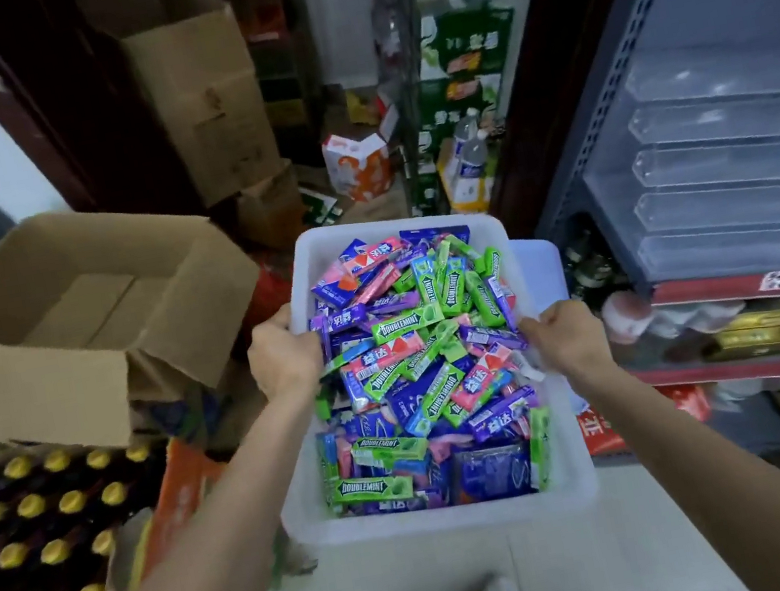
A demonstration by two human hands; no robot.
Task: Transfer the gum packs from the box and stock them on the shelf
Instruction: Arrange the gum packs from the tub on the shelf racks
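Head view — left hand (284,355) clamped on the left rim of the white box (443,518), right hand (564,335) gripping its right rim, gum packs (421,368) heaped between the hands (green, purple, pink), shelf (739,160) right of the right hand — clear dividers.

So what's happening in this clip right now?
A person grips a white plastic bin by its two long rims, left hand and right hand. It is heaped with mixed gum packs, green Doublemint among them. The clear shelf dividers on the right look unstocked.
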